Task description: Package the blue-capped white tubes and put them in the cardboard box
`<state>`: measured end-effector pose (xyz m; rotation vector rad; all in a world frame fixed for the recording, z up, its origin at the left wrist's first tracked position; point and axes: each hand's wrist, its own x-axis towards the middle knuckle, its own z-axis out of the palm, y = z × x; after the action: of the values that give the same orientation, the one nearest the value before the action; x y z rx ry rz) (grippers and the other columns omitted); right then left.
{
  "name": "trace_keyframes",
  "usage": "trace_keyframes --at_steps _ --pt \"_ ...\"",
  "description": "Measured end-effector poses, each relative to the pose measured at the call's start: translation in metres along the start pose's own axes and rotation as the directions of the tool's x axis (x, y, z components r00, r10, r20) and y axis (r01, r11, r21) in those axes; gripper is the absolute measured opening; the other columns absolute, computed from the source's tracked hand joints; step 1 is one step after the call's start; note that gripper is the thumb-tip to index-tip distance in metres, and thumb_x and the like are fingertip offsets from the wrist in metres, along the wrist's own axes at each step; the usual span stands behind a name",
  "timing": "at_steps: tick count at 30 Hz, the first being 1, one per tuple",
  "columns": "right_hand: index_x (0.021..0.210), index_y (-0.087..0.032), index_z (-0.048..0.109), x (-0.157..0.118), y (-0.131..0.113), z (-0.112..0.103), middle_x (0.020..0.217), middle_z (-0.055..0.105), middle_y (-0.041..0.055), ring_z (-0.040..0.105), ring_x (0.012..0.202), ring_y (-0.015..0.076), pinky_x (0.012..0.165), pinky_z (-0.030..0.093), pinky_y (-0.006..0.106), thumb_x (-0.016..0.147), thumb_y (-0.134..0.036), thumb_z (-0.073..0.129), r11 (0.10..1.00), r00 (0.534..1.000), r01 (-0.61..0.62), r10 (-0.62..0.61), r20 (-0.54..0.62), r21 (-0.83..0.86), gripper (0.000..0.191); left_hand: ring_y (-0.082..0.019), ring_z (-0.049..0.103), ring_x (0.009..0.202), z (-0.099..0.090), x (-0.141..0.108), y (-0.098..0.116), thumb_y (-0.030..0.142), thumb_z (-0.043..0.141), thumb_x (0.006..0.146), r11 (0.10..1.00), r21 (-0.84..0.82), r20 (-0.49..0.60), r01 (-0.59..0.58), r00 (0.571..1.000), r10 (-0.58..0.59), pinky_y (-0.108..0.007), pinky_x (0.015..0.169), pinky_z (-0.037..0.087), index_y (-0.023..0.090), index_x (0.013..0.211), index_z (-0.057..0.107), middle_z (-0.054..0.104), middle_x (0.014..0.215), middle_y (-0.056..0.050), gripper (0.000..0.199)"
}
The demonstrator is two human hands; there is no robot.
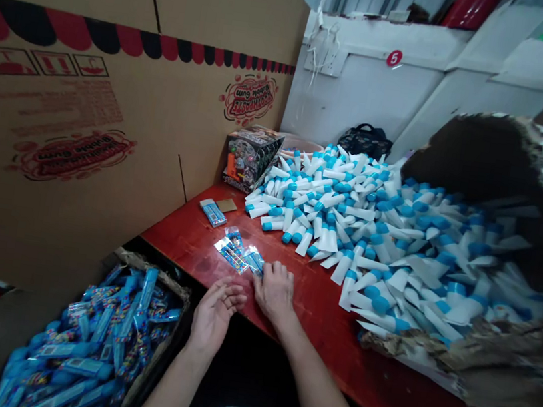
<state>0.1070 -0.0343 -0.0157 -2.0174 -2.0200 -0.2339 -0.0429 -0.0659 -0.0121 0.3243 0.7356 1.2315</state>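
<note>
Red paint is covering the bench (310, 310) in front of me, and several clear packets (231, 253) with bright printing are lying near its front edge. My right hand (277, 290) is reaching over the bench, fingers bending down and touching the packet at the right end of the group; whether they are pinching it, I cannot tell. My left hand (219, 307) is hovering beside it at the bench edge, palm turning partly up, fingers loosely curling and holding nothing that I can see. Behind the packets, a blue pack (212, 213) is lying next to a brown card (227, 205). White tubes (359, 209) with blue caps are forming a big heap to the right, spilling from a torn carton (486, 149). Farther back, a printed box (250, 158) is standing beside the heap, and a dark bag (365, 140) is sitting behind it. Large cardboard (162, 121) with red and black printing is rising along the left side. Below it, an open box (181, 288) is holding many blue wrapped tubes (95, 340), lying jumbled together to the left of my arms
</note>
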Motion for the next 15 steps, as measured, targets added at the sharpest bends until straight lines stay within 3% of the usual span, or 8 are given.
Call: trace_keyframes --at_steps 3,6,10,13,15 --pt "0.094 -0.019 0.058 0.004 -0.004 0.004 0.093 0.059 0.0078 0.049 0.086 0.0222 0.073 0.027 0.033 0.093 -0.026 0.044 0.998 0.997 0.055 -0.055 0.051 0.007 0.015 -0.020 0.067 0.072 -0.001 -0.002 0.002 0.024 0.066 0.072 0.999 0.031 -0.003 -0.022 1.000 0.022 -0.033 0.069 0.050 0.015 0.097 0.058 0.070 0.081 -0.007 0.028" --pt "0.094 -0.018 0.058 0.009 0.000 0.007 0.093 0.060 0.0074 0.050 0.087 0.0208 0.074 0.027 0.032 0.093 -0.017 0.041 0.999 0.995 0.018 -0.021 0.096 0.035 0.017 -0.019 0.067 0.071 0.001 -0.002 0.005 0.025 0.067 0.072 0.997 0.058 -0.008 -0.049 0.999 0.049 -0.032 0.069 0.050 0.015 0.096 0.058 0.070 0.080 -0.007 0.028" --pt "0.097 -0.018 0.057 0.010 0.003 0.004 0.095 0.060 0.0066 0.051 0.090 0.0204 0.076 0.029 0.031 0.096 -0.026 0.040 0.992 0.992 -0.065 0.053 0.110 0.105 0.019 -0.019 0.067 0.069 0.009 0.000 0.004 0.027 0.067 0.073 0.994 0.096 0.015 -0.047 0.999 0.046 -0.031 0.068 0.049 0.015 0.096 0.058 0.070 0.079 -0.006 0.028" --pt "0.101 -0.018 0.057 0.010 -0.001 0.002 0.100 0.058 0.0090 0.050 0.092 0.0226 0.076 0.030 0.033 0.094 -0.038 0.045 0.996 0.993 -0.040 0.031 0.110 0.075 0.024 -0.018 0.066 0.068 0.014 0.001 0.000 0.028 0.068 0.072 0.993 0.109 0.024 -0.038 0.999 0.036 -0.031 0.068 0.048 0.015 0.097 0.057 0.070 0.078 -0.006 0.030" --pt "0.101 -0.018 0.057 0.011 -0.004 0.002 0.100 0.058 0.0100 0.050 0.092 0.0226 0.075 0.030 0.033 0.094 -0.032 0.045 0.999 0.992 -0.018 0.012 0.127 0.049 0.020 -0.018 0.066 0.068 0.015 0.002 -0.002 0.028 0.068 0.073 0.992 0.120 0.035 -0.036 0.999 0.032 -0.030 0.068 0.047 0.015 0.097 0.057 0.070 0.078 -0.006 0.030"
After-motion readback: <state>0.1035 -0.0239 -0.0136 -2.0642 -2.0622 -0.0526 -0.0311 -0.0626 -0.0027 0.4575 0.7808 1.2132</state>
